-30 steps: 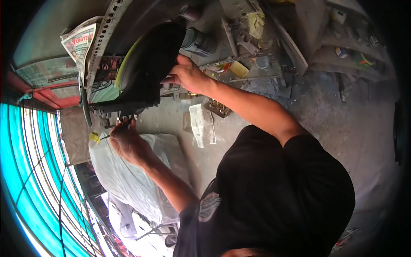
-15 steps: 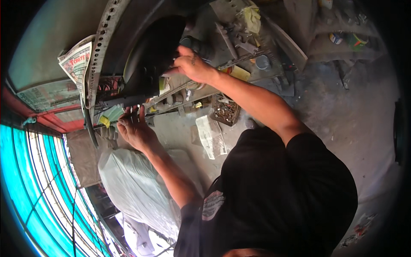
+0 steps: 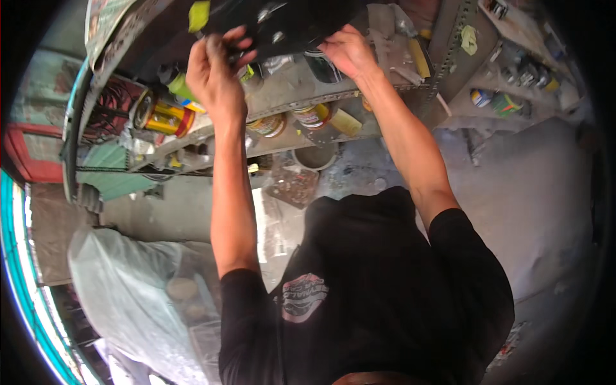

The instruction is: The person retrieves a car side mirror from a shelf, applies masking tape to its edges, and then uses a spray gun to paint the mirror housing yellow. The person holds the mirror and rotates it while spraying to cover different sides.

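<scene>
A large glossy black curved panel [image 3: 301, 22] fills the top middle of the view, its upper part cut off by the frame. My right hand [image 3: 351, 52] grips its lower edge, fingertips tucked against the black surface. Close to the panel's left end is my left hand [image 3: 218, 70], raised, with bent fingers smeared by motion in front of the dark surface. Whether it holds the panel cannot be made out. A yellow-green piece [image 3: 199, 16] shows just above that hand.
Below the panel runs a metal shelf [image 3: 276, 93] with a yellow can [image 3: 163, 119], further cans [image 3: 312, 115] and a dark jar [image 3: 324, 66]. A plastic-covered object [image 3: 135, 289] stands at lower left. Perforated metal bars [image 3: 449, 64] frame the shelf. A box of small parts [image 3: 292, 183] sits lower down.
The panel has swung from a slanting position to lie across the top. My left hand has moved up, and my right hand up and right. The view has shifted, showing more of the shelf.
</scene>
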The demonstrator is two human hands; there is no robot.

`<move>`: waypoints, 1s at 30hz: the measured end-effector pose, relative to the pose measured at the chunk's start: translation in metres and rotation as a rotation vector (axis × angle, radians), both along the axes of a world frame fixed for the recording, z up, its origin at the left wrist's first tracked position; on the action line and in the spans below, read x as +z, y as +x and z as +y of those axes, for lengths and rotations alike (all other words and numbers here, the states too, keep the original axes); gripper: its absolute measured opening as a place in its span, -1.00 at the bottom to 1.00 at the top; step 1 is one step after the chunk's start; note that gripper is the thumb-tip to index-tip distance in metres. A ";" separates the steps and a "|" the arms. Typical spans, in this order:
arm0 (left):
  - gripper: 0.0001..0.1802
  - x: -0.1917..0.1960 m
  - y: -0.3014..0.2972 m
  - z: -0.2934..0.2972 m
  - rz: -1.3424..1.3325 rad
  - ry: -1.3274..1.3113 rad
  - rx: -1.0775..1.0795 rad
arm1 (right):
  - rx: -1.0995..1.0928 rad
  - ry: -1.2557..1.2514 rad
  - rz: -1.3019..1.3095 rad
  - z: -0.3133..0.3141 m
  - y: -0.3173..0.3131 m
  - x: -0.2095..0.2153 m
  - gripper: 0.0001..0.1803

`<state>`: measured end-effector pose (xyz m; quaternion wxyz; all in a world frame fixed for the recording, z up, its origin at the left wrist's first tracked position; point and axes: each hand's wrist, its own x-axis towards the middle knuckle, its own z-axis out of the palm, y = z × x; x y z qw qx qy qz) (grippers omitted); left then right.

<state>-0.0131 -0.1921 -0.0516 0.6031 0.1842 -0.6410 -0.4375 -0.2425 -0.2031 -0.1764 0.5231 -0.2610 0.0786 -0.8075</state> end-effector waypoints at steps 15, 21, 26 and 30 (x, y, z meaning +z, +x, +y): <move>-0.71 0.010 -0.027 -0.031 -0.016 -0.089 0.017 | 0.080 0.005 0.004 -0.039 -0.018 -0.023 -0.42; -0.69 0.016 -0.025 -0.033 -0.072 -0.092 -0.005 | 0.212 -0.030 0.073 -0.033 -0.011 -0.012 -0.40; -0.66 0.017 -0.033 -0.022 -0.097 -0.143 -0.021 | 0.199 -0.089 0.051 -0.021 -0.007 -0.008 -0.19; -0.68 0.025 -0.034 -0.015 -0.136 -0.155 -0.004 | 0.227 -0.029 0.070 -0.015 -0.014 -0.001 -0.15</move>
